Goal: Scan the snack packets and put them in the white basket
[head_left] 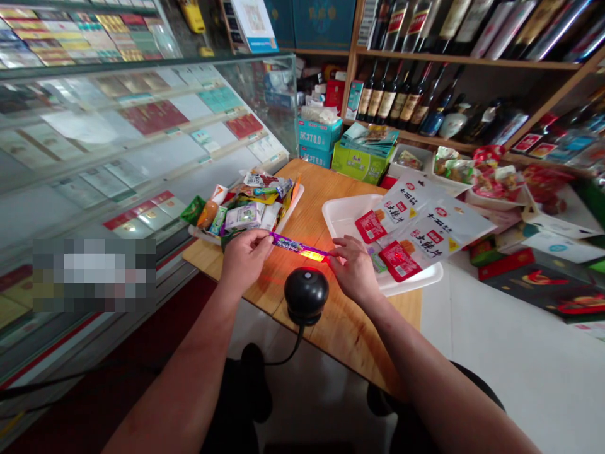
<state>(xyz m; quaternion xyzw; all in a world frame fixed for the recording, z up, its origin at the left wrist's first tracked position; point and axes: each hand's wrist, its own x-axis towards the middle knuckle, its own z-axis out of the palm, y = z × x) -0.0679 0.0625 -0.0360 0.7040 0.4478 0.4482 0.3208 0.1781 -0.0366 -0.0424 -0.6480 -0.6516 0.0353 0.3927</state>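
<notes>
Purple packet: held level between both hands, out in front of the black scanner (306,296), above the wooden table (321,183); the purple packet (288,244) is lit red-orange toward its right end.
Scan status: one item is presented, judged mid-scan; whether a code is read cannot be told.
Left-side tray: the white left tray (293,207) is heaped with mixed snack packs (246,211), so plenty is judged to be present on that side.
Right-side tray: the white right tray (420,275) is lightly loaded; two grey-and-red packets (399,214) are laid flat, partly over its rim, with a small green pack (378,261) partly hidden beneath.
Done vs left: one pile is judged handled and the other waiting; which is which is not shown, nor is a count of finished items.
Left hand: the packet's left end is pinched between thumb and fingers by the left hand (248,252), back of hand up, near the heaped tray.
Right hand: the packet's right end is pinched at the fingertips by the right hand (353,265), the other fingers loosely curled, just beside the right tray.
Forearms: both are extended forward and angled inward, the scanner framed between them; the packet is kept roughly crosswise, tilted slightly down to the right.
Scanner: stood upright near the table's near edge, its cable (299,343) hung off that edge; not touched by either hand.
</notes>
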